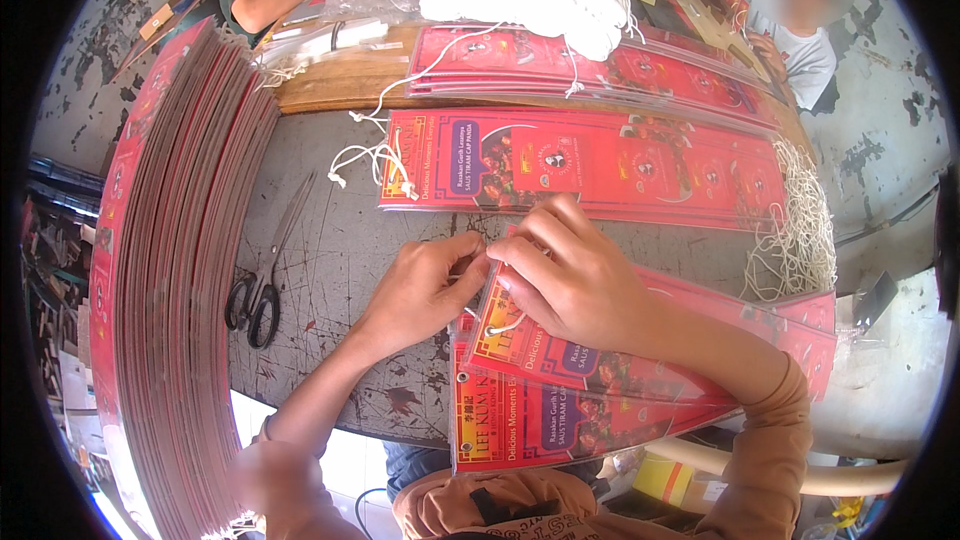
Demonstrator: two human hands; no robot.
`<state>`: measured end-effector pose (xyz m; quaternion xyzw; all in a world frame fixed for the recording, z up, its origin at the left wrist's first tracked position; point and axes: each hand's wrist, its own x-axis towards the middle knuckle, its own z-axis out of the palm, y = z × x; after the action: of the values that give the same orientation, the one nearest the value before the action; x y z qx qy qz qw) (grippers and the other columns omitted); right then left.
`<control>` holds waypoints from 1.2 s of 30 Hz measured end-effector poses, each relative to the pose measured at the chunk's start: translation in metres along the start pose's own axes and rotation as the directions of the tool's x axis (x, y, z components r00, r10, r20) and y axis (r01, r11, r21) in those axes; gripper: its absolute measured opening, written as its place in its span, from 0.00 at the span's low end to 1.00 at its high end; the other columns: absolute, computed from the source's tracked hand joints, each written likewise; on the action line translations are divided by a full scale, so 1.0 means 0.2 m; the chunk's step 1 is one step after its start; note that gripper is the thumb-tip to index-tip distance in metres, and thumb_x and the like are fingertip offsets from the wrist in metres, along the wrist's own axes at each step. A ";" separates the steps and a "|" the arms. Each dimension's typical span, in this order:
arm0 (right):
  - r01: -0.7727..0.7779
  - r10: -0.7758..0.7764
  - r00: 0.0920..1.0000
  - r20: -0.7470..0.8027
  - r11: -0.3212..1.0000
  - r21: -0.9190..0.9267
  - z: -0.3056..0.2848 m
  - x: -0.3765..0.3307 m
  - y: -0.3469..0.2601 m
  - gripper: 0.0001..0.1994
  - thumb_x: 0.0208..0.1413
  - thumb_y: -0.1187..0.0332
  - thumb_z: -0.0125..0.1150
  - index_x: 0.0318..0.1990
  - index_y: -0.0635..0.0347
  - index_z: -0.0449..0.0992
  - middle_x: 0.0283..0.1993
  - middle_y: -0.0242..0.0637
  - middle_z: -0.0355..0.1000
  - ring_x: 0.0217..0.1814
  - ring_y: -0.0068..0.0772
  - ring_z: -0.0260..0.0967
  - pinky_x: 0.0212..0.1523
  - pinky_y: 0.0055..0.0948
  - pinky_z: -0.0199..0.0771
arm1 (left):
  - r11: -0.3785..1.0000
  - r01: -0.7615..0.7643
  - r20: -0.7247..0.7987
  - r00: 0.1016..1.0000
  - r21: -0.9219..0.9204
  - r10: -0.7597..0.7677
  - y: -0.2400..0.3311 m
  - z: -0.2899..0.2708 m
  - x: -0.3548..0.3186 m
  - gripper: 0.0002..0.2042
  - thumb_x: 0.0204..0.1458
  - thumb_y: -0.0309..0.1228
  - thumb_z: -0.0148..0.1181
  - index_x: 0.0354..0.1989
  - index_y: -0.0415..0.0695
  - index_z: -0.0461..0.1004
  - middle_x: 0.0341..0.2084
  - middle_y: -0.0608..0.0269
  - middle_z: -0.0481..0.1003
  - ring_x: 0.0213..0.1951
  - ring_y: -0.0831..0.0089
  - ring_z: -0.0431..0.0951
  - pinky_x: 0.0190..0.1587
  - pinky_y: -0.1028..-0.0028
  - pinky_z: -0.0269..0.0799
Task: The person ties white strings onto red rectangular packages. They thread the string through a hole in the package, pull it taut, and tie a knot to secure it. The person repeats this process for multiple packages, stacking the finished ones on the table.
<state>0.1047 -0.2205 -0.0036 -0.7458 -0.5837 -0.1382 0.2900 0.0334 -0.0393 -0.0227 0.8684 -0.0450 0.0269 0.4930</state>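
Note:
Above the near pile, my left hand (428, 282) and my right hand (572, 275) meet fingertip to fingertip, both closed in a pinch. Between them is a thin white cord (508, 326) that loops through an eyelet of a red printed hanging strip (490, 348); the pinched ends are mostly hidden by my fingers. My right hand covers part of this strip, which lies slanted on top of other strips. Under it, the lower red strip (485, 440) shows bare metal eyelets at its left end.
Scissors (262, 290) with black handles lie left of my left hand. A tall stack of strips (185, 270) stands at far left. Corded strips (600, 165) lie beyond my hands, with tangled cords (800, 225) at right. A white cord bundle (525, 0) and two people are farther back.

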 end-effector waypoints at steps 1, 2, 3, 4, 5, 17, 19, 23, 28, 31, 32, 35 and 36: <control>-0.001 0.001 1.000 0.002 1.000 -0.003 0.00 0.00 0.00 0.11 0.46 0.75 0.63 0.38 0.63 0.72 0.34 0.41 0.65 0.39 0.43 0.63 0.39 0.37 0.67 | 1.000 -0.006 -0.001 1.000 -0.005 0.006 0.00 0.00 0.00 0.08 0.56 0.28 0.52 0.30 0.35 0.70 0.15 0.49 0.68 0.15 0.63 0.67 0.21 0.66 0.62; -0.002 0.002 1.000 0.004 1.000 -0.003 0.00 0.00 0.00 0.11 0.46 0.75 0.63 0.38 0.63 0.72 0.34 0.41 0.65 0.39 0.43 0.63 0.39 0.37 0.67 | 1.000 -0.004 -0.002 1.000 -0.006 0.004 0.00 0.00 0.00 0.08 0.56 0.28 0.52 0.30 0.34 0.70 0.15 0.48 0.68 0.15 0.62 0.67 0.21 0.66 0.62; -0.003 0.003 1.000 0.006 1.000 -0.003 0.00 0.00 0.00 0.11 0.46 0.75 0.63 0.38 0.63 0.72 0.34 0.41 0.65 0.39 0.43 0.63 0.39 0.37 0.67 | 1.000 -0.001 -0.003 1.000 -0.006 0.001 0.00 0.00 0.00 0.08 0.56 0.28 0.52 0.30 0.34 0.70 0.15 0.48 0.68 0.15 0.62 0.67 0.21 0.66 0.62; -0.003 0.003 1.000 0.008 1.000 -0.003 0.00 0.00 0.00 0.11 0.46 0.75 0.63 0.38 0.63 0.72 0.34 0.41 0.65 0.39 0.43 0.63 0.39 0.37 0.67 | 1.000 0.001 -0.005 1.000 -0.007 -0.001 0.00 0.00 0.00 0.08 0.56 0.28 0.53 0.30 0.34 0.70 0.15 0.48 0.68 0.15 0.62 0.67 0.21 0.66 0.62; -0.002 0.002 1.000 0.006 1.000 -0.006 0.00 0.00 0.00 0.11 0.46 0.75 0.63 0.38 0.63 0.72 0.35 0.41 0.65 0.39 0.43 0.63 0.39 0.37 0.67 | 1.000 0.006 0.000 1.000 -0.004 -0.006 0.00 0.00 0.00 0.08 0.56 0.28 0.53 0.30 0.34 0.71 0.15 0.48 0.68 0.15 0.62 0.67 0.21 0.66 0.62; -0.052 0.054 0.998 -0.020 0.992 0.117 -0.02 0.00 -0.02 0.41 0.47 0.77 0.62 0.66 0.76 0.43 0.43 0.48 0.65 0.37 0.39 0.62 0.39 0.35 0.68 | 1.000 0.022 0.019 1.000 0.010 -0.022 0.01 -0.01 0.00 0.10 0.56 0.29 0.53 0.27 0.33 0.69 0.14 0.47 0.66 0.14 0.65 0.64 0.21 0.66 0.61; -0.045 0.048 0.998 -0.041 0.995 0.085 -0.02 0.01 -0.02 0.41 0.47 0.77 0.64 0.66 0.76 0.45 0.35 0.43 0.64 0.35 0.34 0.63 0.35 0.30 0.69 | 1.000 0.014 0.014 1.000 0.009 -0.014 0.01 -0.01 0.00 0.10 0.56 0.29 0.53 0.27 0.33 0.69 0.14 0.47 0.66 0.14 0.65 0.64 0.21 0.66 0.61; -0.034 0.037 0.999 -0.033 0.996 0.088 -0.02 0.01 -0.01 0.39 0.47 0.77 0.63 0.65 0.75 0.48 0.37 0.43 0.64 0.35 0.36 0.62 0.36 0.32 0.68 | 1.000 0.020 0.010 1.000 0.006 -0.020 0.00 -0.01 0.00 0.10 0.56 0.29 0.53 0.27 0.33 0.69 0.14 0.47 0.66 0.14 0.66 0.64 0.21 0.66 0.61; 0.041 -0.040 0.999 0.029 0.999 -0.023 0.01 -0.02 0.02 0.26 0.47 0.73 0.62 0.56 0.67 0.67 0.34 0.38 0.62 0.37 0.36 0.61 0.36 0.32 0.67 | 0.999 -0.003 -0.018 1.000 -0.037 0.002 -0.02 0.01 0.00 0.09 0.56 0.29 0.53 0.31 0.34 0.72 0.15 0.47 0.68 0.15 0.65 0.66 0.21 0.68 0.62; 0.006 -0.005 1.000 0.016 1.000 -0.014 0.02 -0.03 0.00 0.19 0.47 0.72 0.63 0.48 0.66 0.73 0.34 0.38 0.62 0.37 0.36 0.60 0.36 0.32 0.67 | 0.999 0.024 -0.030 0.999 -0.022 -0.024 -0.03 0.00 -0.01 0.09 0.56 0.29 0.54 0.33 0.34 0.74 0.15 0.50 0.69 0.16 0.71 0.66 0.22 0.70 0.63; 0.021 -0.020 1.000 0.012 0.999 -0.028 0.02 -0.02 0.01 0.20 0.46 0.72 0.63 0.50 0.66 0.72 0.35 0.38 0.62 0.37 0.37 0.60 0.36 0.33 0.67 | 0.998 0.025 -0.061 0.998 -0.054 -0.028 -0.04 0.00 -0.01 0.09 0.56 0.29 0.55 0.33 0.34 0.74 0.15 0.52 0.68 0.16 0.73 0.65 0.22 0.71 0.63; 0.018 -0.017 1.000 0.026 0.999 -0.047 0.00 0.00 0.00 0.24 0.46 0.72 0.63 0.54 0.65 0.69 0.35 0.39 0.62 0.38 0.39 0.61 0.38 0.34 0.67 | 0.997 0.005 -0.182 0.983 -0.077 -0.019 -0.04 -0.02 -0.01 0.11 0.57 0.30 0.56 0.29 0.33 0.74 0.13 0.61 0.67 0.18 0.83 0.61 0.20 0.75 0.60; -0.014 0.016 0.999 0.050 0.999 -0.039 -0.02 -0.01 -0.03 0.26 0.46 0.72 0.64 0.55 0.65 0.68 0.36 0.40 0.62 0.39 0.39 0.61 0.39 0.35 0.67 | 0.996 -0.022 -0.232 0.973 -0.086 0.001 -0.03 -0.02 -0.02 0.12 0.58 0.31 0.56 0.28 0.34 0.74 0.12 0.62 0.67 0.18 0.84 0.61 0.19 0.76 0.59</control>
<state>0.0996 -0.2229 0.0000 -0.7590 -0.5823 -0.1283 0.2616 0.0304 -0.0330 -0.0258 0.8365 0.0068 0.1290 0.5325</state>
